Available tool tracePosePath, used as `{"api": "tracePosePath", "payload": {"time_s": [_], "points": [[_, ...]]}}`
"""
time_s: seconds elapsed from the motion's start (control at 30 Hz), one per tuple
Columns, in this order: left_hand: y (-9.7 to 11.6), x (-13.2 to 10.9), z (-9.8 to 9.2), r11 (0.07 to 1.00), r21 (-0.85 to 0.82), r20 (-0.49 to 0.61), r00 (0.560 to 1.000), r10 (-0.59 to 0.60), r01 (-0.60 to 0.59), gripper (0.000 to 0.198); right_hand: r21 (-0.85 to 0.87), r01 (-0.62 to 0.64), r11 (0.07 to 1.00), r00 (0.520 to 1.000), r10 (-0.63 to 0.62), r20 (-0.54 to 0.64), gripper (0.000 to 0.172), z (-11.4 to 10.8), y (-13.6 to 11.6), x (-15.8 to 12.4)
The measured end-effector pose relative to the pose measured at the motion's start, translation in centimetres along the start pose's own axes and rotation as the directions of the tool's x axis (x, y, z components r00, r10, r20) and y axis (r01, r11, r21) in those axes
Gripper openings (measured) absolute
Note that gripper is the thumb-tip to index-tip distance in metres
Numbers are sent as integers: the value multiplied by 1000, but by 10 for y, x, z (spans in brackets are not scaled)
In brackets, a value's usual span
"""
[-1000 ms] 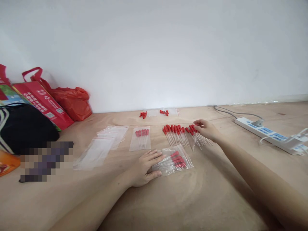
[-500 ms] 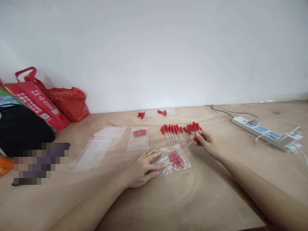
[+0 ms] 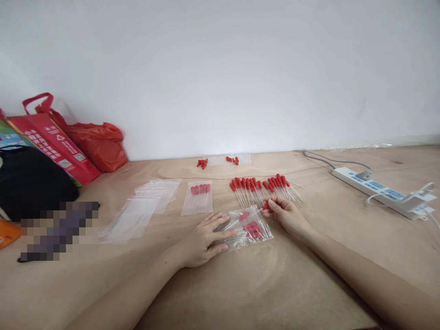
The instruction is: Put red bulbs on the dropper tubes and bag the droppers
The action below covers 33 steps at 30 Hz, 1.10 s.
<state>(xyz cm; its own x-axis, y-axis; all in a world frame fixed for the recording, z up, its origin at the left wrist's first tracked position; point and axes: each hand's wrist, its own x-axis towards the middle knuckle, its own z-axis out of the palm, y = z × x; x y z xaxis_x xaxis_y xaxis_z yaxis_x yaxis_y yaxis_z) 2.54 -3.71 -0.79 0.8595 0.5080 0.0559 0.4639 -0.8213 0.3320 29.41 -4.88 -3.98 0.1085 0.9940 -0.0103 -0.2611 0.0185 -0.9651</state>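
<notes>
My left hand (image 3: 208, 240) lies with its fingers spread on the clear zip bag (image 3: 237, 245), holding it down on the table. Several droppers (image 3: 253, 229) with red rubber bulbs and thin clear stems are inside that bag. The fingertips of my right hand (image 3: 283, 211) pinch another dropper (image 3: 266, 206) by its red bulb. Its stem points left into the bag's mouth, and the tip is hard to make out through the plastic. Just behind my right hand, more loose droppers (image 3: 249, 185) lie in two groups, bulbs away from me.
A filled zip bag (image 3: 196, 201) of droppers and a stack of flat zip bags (image 3: 137, 215) lie to the left. Small red bulbs (image 3: 202, 163) sit near the wall. A white power strip (image 3: 374, 188) is at right; shopping bags (image 3: 62, 144) stand at left.
My right hand has moved left and slightly down, bringing the dropper's stem into the bag's opening. My left hand stays spread on the bag.
</notes>
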Motion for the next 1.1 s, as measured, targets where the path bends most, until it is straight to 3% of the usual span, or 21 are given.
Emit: {"api": "tracePosePath", "payload": {"time_s": [0.17, 0.4, 0.57, 0.73, 0.9, 1.1], "points": [[0, 0, 0, 999, -37, -9, 1000, -23, 23, 47, -91, -85, 992, 995, 89, 39, 42, 14, -7, -11], [2, 1, -1, 997, -59, -12, 999, -46, 45, 51, -334, -106, 937, 983, 150, 109, 34, 24, -4, -13], [3, 1, -2, 997, -46, -3, 998, -61, 61, 51, -490, -126, 863, 983, 176, 56, 29, 27, -6, -13], [2, 0, -1, 997, -34, 8, 998, -64, 65, 52, -404, -98, 909, 981, 155, 112, 35, 24, -4, -12], [0, 0, 0, 998, -27, 10, 998, -56, 56, 51, -510, -39, 859, 946, 196, 259, 36, 18, -7, -13], [2, 0, -2, 996, -47, -7, 998, -70, 69, 52, -484, -57, 873, 957, 186, 222, 38, 18, -14, -19]]}}
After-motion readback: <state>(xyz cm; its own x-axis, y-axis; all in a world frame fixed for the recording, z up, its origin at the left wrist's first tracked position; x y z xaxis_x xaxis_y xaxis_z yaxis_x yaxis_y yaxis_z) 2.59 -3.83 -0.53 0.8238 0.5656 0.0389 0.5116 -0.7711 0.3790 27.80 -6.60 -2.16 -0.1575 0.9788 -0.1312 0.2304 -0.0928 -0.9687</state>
